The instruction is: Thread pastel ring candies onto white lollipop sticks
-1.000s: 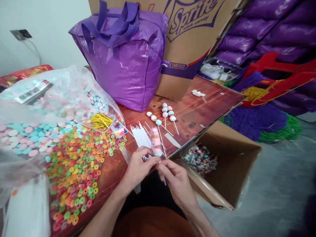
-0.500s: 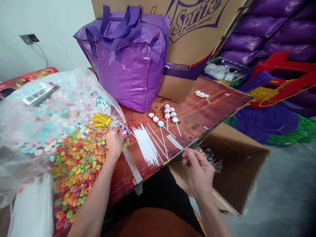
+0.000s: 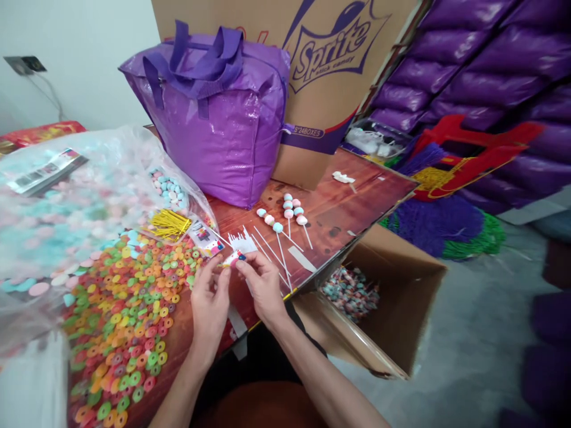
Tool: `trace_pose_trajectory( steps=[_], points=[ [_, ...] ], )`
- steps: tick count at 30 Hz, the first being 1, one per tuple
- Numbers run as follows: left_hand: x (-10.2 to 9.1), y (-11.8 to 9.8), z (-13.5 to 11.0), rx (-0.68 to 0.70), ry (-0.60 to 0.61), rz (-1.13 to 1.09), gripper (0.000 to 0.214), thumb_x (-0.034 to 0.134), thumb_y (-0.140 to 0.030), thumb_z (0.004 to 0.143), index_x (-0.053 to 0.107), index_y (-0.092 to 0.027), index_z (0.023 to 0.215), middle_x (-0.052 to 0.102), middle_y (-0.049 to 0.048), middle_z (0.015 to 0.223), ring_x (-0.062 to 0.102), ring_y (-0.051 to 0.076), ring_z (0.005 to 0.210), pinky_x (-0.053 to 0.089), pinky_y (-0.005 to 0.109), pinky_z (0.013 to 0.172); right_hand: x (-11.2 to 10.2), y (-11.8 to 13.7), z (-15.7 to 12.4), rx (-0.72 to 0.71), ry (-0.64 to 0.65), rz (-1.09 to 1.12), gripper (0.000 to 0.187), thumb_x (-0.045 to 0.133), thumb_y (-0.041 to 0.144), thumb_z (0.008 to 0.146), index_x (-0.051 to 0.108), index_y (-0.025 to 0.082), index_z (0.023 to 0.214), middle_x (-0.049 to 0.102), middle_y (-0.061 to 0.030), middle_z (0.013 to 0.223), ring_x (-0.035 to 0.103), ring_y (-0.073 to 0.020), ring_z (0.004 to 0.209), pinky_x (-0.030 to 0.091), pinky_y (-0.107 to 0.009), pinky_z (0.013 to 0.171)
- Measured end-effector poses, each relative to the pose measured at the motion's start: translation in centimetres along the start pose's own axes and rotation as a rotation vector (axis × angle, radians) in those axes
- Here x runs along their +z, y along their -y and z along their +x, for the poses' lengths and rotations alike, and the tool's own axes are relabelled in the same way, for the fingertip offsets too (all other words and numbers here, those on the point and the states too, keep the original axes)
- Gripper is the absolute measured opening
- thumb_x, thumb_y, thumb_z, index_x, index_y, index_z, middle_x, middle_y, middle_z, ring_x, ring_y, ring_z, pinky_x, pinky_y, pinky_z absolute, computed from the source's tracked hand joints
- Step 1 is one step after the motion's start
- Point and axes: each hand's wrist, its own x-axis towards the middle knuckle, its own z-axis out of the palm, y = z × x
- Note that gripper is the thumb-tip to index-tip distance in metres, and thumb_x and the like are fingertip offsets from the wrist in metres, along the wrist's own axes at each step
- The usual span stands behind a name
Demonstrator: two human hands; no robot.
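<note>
The right hand (image 3: 266,290) hides the near part of the white stick pile (image 3: 241,241); the left edge crops the clear bag (image 3: 107,173).

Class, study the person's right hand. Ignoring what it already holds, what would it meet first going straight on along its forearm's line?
Past the small white packet with multicoloured print, the right hand would probably meet the bundle of thin white sticks first, though depth is hard to judge.
</note>
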Motion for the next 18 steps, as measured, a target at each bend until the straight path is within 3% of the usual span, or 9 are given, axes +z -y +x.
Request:
trace_pose_trajectory(
  steps=[2,4,6,8,11,15,18],
  points=[
    [-0.2,0.1,-0.6,-0.338,0.088,-0.290,0.039,0.080,-0.050,0.075,0.071,-0.016,0.092,0.063,0.0017,0.078,0.048,0.007,0.053,0.037,0.017,0.044,-0.4,0.5,-0.6,-0.021,0.035,-0.033,0.013,0.071,0.032,0.084,0.067,0.019,0.082,0.063,0.0026,0.077,0.055,-0.0125,0.071,0.043,-0.025,0.069],
    [-0.2,-0.1,-0.7,-0.676,0.213,-0.562,0.044,0.080,-0.053,0.075,0.070,-0.012,0.087,0.062,0.0027,0.074,0.049,0.007,0.053,0.040,0.016,0.044,-0.8,1.1,-1.1,0.011,0.084,-0.050,0.013,0.069,0.032,0.086,0.065,0.020,0.082,0.063,0.0026,0.075,0.055,-0.0126,0.068,0.044,-0.025,0.067],
    [0.1,-0.4,-0.3,-0.852,0.224,-0.753,0.035,0.080,-0.043,0.078,0.070,-0.011,0.087,0.065,0.0042,0.079,0.056,0.008,0.059,0.047,0.017,0.050,-1.3,1.6,-1.5,0.037,0.121,-0.071,0.016,0.068,0.032,0.087,0.063,0.019,0.079,0.060,0.0033,0.071,0.054,-0.0123,0.064,0.043,-0.025,0.064],
    [0.5,-0.7,0.3,-0.845,0.123,-0.839,0.018,0.081,-0.025,0.078,0.071,-0.014,0.089,0.068,0.0025,0.083,0.057,0.006,0.058,0.049,0.016,0.053,-1.8,1.9,-1.7,0.030,0.126,-0.115,0.019,0.070,0.031,0.085,0.060,0.019,0.074,0.057,0.0037,0.068,0.053,-0.0118,0.064,0.042,-0.024,0.064],
    [1.0,-0.5,0.9,-0.760,0.008,-0.806,0.024,0.083,-0.006,0.067,0.073,-0.015,0.087,0.070,-0.0002,0.079,0.054,0.004,0.052,0.048,0.015,0.050,-2.2,2.0,-2.0,0.052,0.071,-0.097,0.018,0.075,0.029,0.080,0.061,0.019,0.076,0.057,0.0043,0.068,0.050,-0.0110,0.065,0.040,-0.023,0.064],
    [1.8,-0.1,0.6,-0.608,-0.056,-0.719,0.034,0.090,-0.008,0.055,0.076,-0.014,0.086,0.073,0.0022,0.083,0.059,0.006,0.058,0.049,0.015,0.052,-2.1,1.7,-2.4,0.112,0.056,0.060,0.020,0.077,0.031,0.079,0.068,0.018,0.091,0.063,0.0016,0.078,0.054,-0.0121,0.071,0.043,-0.024,0.069],
    [2.6,-0.2,-0.1,-0.501,-0.065,-0.676,0.040,0.094,-0.016,0.049,0.077,-0.014,0.084,0.074,0.0050,0.090,0.067,0.012,0.075,0.053,0.016,0.062,-1.7,1.1,-2.6,0.112,0.021,0.115,0.019,0.076,0.034,0.080,0.068,0.017,0.082,0.062,0.0009,0.076,0.051,-0.0122,0.070,0.042,-0.025,0.070]
  ],
)
